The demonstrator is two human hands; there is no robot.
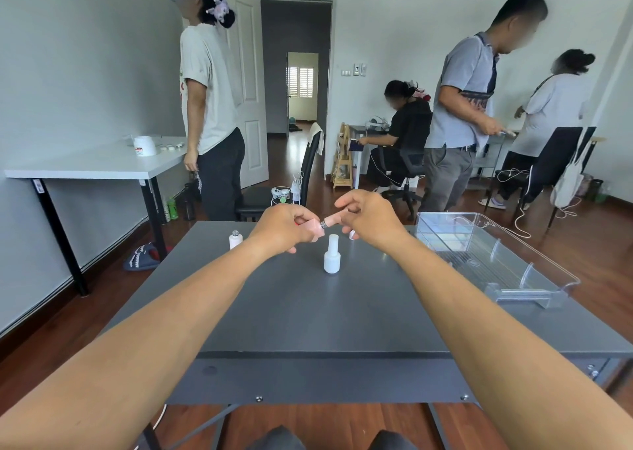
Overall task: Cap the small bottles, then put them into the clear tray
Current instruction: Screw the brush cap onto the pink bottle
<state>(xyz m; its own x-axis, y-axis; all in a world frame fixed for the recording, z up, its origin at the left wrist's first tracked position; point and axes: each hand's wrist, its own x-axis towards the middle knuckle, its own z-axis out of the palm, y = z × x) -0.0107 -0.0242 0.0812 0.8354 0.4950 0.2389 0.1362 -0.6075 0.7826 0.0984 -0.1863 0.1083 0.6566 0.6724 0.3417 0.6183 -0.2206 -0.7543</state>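
**Capping the pink bottle, held above the desk**

The left hand (284,225) is clenching the pink bottle (313,227) on its side, neck toward the right, likely to steady it. The right hand (371,221) is pinching the pink cap (334,220) in its fingers (346,206), meeting the threaded neck; seating looks incomplete. A capped white bottle (332,256) is standing on the desk (308,312) just below. An uncapped white bottle (235,239) is waiting at far left. The clear tray (534,278) at right is holding no bottles.
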